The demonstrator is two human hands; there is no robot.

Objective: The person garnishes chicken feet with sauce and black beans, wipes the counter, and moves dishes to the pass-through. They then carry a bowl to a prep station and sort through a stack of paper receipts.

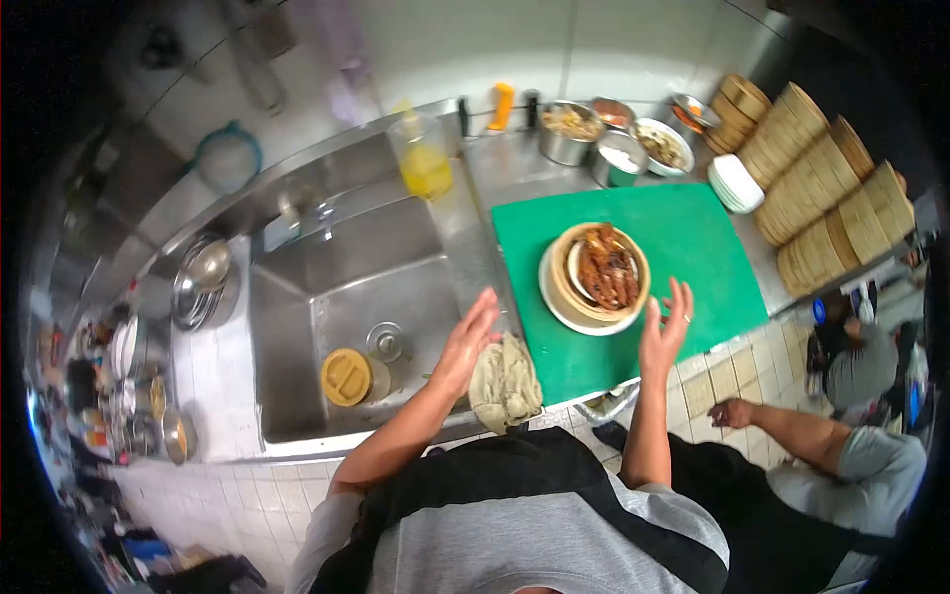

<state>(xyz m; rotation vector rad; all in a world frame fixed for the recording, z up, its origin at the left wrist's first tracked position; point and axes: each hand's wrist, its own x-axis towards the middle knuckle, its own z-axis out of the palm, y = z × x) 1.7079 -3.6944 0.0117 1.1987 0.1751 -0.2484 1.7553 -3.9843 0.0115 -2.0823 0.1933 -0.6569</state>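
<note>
A round bamboo steamer (567, 300) rests on a white plate (591, 329) on the green cutting board (683, 228). Inside it, a small white dish holds glossy reddish-brown pieces that look like braised chicken feet (606, 267). My right hand (665, 332) is just to the right of the steamer, fingers apart, with nothing in it. Over the sink's right edge hovers my left hand (467, 346), fingers stretched out and holding nothing. A crumpled beige cloth (506, 381) lies close beside that hand, at the board's left edge.
To the left is a steel sink (356, 247) containing a yellow-lidded jar (348, 377). Bowls of ingredients (571, 134) line the wall behind the board. Stacked bamboo steamers (816, 188) and white dishes (735, 184) stand at right. Another person's hand (732, 414) is at lower right.
</note>
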